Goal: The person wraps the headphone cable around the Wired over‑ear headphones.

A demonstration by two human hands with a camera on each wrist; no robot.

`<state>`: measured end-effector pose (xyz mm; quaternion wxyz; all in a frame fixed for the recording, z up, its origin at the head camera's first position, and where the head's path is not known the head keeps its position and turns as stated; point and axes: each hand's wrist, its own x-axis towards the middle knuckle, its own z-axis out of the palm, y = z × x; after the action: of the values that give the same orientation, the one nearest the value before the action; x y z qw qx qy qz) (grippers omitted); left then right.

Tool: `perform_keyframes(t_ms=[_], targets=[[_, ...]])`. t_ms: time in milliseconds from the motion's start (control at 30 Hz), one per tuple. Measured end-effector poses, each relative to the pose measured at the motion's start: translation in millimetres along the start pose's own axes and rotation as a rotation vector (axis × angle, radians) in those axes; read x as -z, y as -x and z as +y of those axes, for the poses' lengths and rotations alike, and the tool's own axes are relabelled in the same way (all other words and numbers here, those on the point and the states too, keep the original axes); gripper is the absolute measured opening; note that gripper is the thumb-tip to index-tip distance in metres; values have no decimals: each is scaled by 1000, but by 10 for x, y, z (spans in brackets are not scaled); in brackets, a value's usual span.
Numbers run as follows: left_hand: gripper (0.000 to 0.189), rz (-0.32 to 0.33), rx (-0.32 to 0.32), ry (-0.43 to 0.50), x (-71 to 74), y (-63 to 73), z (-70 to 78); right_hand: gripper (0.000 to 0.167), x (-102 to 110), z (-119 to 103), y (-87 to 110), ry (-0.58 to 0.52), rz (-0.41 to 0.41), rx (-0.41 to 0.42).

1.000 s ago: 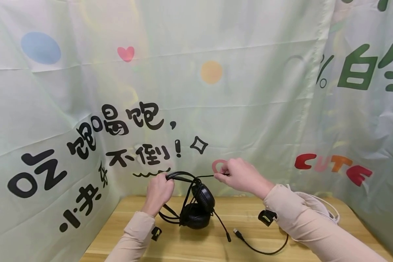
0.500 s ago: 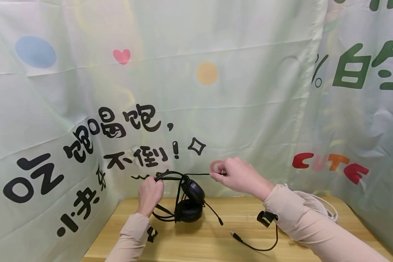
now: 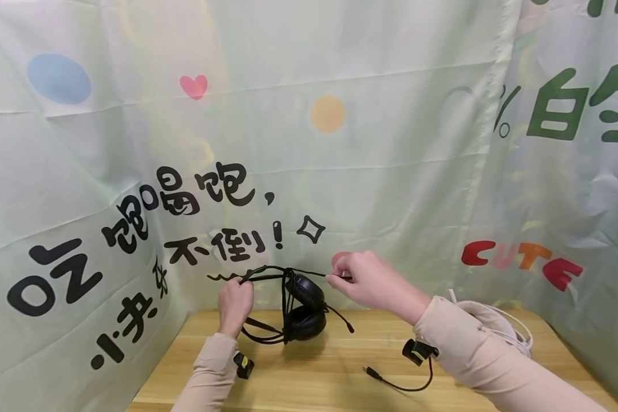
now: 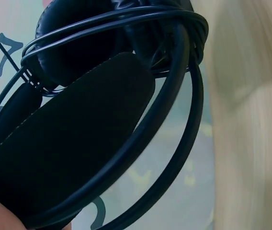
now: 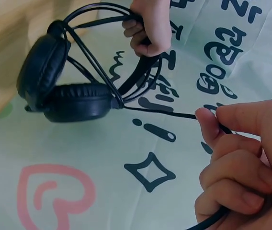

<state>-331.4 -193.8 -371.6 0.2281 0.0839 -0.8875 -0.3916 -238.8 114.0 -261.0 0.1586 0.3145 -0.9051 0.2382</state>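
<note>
A black over-ear headset (image 3: pixel 305 323) hangs tilted above the table, its headband gripped by my left hand (image 3: pixel 235 306). Its thin cable is wound around the headband and ear cups, as the left wrist view shows with cable loops (image 4: pixel 102 21) across the cushions. My right hand (image 3: pixel 368 286) pinches the free length of cable (image 5: pixel 162 112) between thumb and forefinger, the other fingers curled over it. That stretch runs nearly straight from the headset to my fingers. From one ear cup a short microphone boom (image 3: pixel 342 317) sticks out. Below my right wrist dangles the cable's end with a USB plug (image 3: pixel 373 373).
The wooden table (image 3: pixel 298 380) lies beneath both hands. A white bundle with a looped cord (image 3: pixel 494 320) sits at its right rear, partly behind my right forearm. Printed cloth (image 3: pixel 391 171) hangs close behind and to both sides.
The headset and left hand have shifted left, most of it in the first half second. The headset has turned slightly, and the pinched cable now slopes down toward my right hand.
</note>
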Motion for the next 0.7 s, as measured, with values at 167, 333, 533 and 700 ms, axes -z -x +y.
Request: perform_keyframes(t_ms=[167, 333, 533, 700], targets=[[23, 7, 42, 52, -17, -4, -32, 36, -52, -38, 28, 41, 19, 35], [23, 32, 72, 87, -41, -8, -46, 20, -97, -89, 45, 7, -16, 59], [22, 66, 90, 135, -67, -9, -69, 21, -172, -132, 63, -46, -56, 31], [20, 70, 110, 186, -79, -3, -81, 23, -232, -156, 92, -66, -68, 26]])
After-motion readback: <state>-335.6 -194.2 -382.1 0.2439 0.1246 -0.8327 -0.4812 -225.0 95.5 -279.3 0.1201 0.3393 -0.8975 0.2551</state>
